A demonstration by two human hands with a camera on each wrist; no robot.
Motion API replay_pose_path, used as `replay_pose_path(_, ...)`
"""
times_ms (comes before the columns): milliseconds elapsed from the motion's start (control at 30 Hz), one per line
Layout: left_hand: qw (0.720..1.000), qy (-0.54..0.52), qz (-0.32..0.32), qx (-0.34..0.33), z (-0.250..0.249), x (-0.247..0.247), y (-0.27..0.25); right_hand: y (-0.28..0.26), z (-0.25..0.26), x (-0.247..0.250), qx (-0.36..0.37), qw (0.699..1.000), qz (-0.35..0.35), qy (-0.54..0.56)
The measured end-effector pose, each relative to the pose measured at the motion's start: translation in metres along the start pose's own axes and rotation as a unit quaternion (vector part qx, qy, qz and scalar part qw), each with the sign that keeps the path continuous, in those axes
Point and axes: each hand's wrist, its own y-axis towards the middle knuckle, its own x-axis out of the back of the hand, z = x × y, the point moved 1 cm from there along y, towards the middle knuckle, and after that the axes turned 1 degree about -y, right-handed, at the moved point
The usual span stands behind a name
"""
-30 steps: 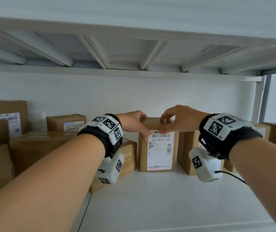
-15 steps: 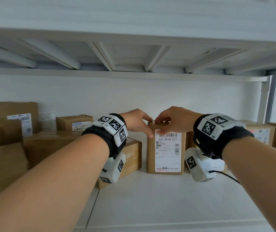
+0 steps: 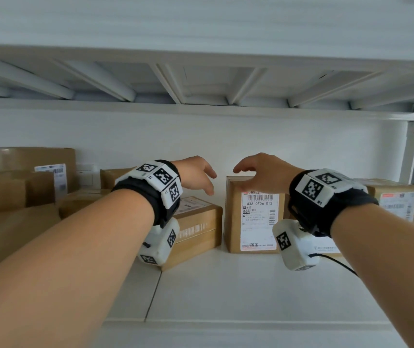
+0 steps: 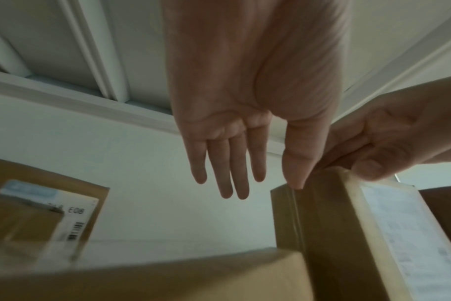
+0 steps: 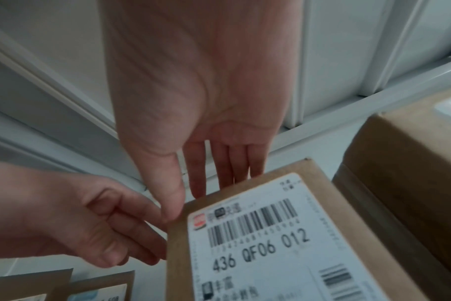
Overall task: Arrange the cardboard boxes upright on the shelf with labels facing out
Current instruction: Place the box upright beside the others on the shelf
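Observation:
A tall cardboard box stands upright on the white shelf, its white label "436 QF06 012" facing me. My left hand hangs to the left of the box top, fingers straight and holding nothing; in the left wrist view its thumb tip sits by the box's upper corner. My right hand hovers over the box top with relaxed fingers. In the right wrist view its fingers reach behind the box's top edge; I cannot tell whether they touch it.
A flat box lies just left of the upright one. More boxes are stacked at far left. Another labelled box stands at right, and one behind my right wrist. The upper shelf's ribbed underside is close overhead.
Both hands have let go of the upright box's top. The left hand has drawn off to the left; the right has lifted slightly above it. The box stays standing.

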Motion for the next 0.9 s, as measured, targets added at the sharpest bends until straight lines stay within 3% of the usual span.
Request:
replay_pose_path(233,0.998,0.032,-0.028,0.052,0.032,0.028,-0.025,0.007,0.036,-0.002,0.054,0.997,-0.037,0.027)
replay_pose_path(433,0.994,0.047,-0.028,0.095,0.061,0.033,-0.047,0.015,0.063,-0.024,0.073,0.996,0.023,0.042)
replay_pose_path(633,0.992,0.055,-0.032,0.107,0.075,0.022,-0.06,0.016,0.083,-0.049,0.081,0.99,0.117,-0.015)
replay_pose_path(900,0.985,0.11,0.049,0.123,0.068,0.004,-0.055,0.012,0.082,-0.062,0.1,0.984,0.138,-0.048)
